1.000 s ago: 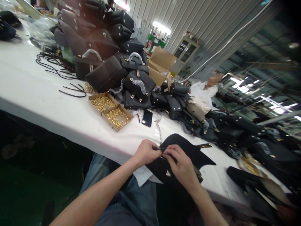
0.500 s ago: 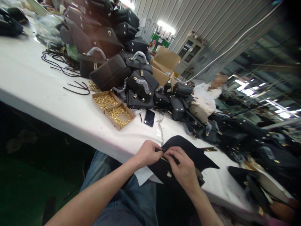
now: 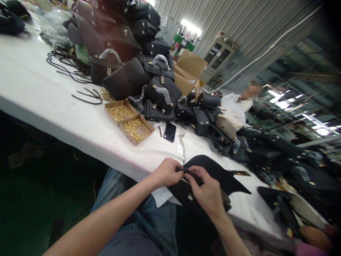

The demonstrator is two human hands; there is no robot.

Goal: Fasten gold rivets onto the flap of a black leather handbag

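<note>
Pinching the black piece [image 3: 210,165] at the edge of the worktop [image 3: 80,124], left hand [image 3: 167,173] and right hand [image 3: 206,186], grips closed on it, partly hide it; beyond lie phone [image 3: 169,132], trays [image 3: 127,134] of gold-coloured fittings [image 3: 121,111], heaped bags [image 3: 126,79].

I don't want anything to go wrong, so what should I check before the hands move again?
1. Left hand pinching the black piece: ok.
2. Right hand pinching it too: ok.
3. Whole black piece on the white table: not ok, its near part sticks out past the edge.
4. Phone away from both hands: ok.
5. All gold bits inside the boxes: not ok, some lie outside.
6. Pinched spot lined up: cannot tell, fingers hide it.
</note>
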